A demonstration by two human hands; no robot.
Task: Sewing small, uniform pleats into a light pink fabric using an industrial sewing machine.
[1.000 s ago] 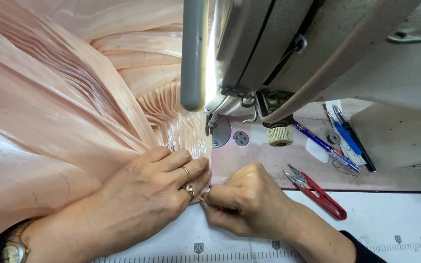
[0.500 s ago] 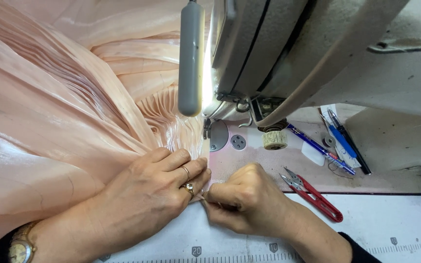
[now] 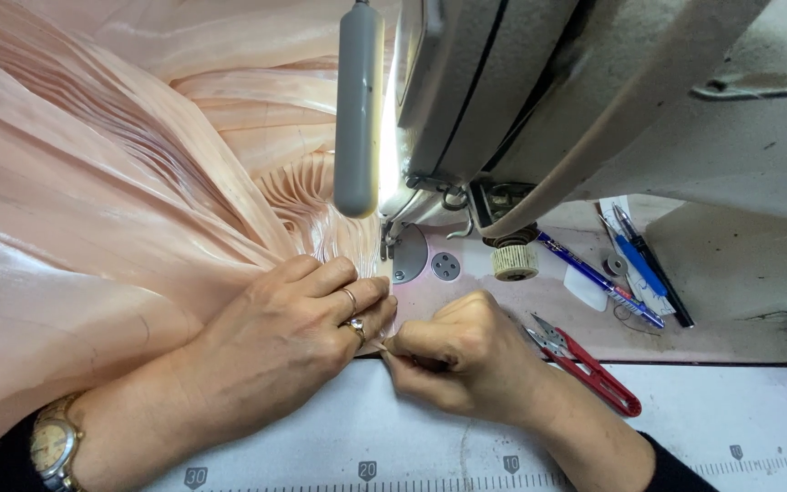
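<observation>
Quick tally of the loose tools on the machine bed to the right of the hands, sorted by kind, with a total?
Red-handled thread snips: 1
Pens: 3, a blue pen, another blue pen and a dark pen
White chalk piece: 1
Bobbin: 1
Total: 6
The left hand presses the peach pleated fabric; the right hand pinches its edge.

left hand point(image 3: 289, 333) flat, right hand point(image 3: 462, 351) pinching
</observation>
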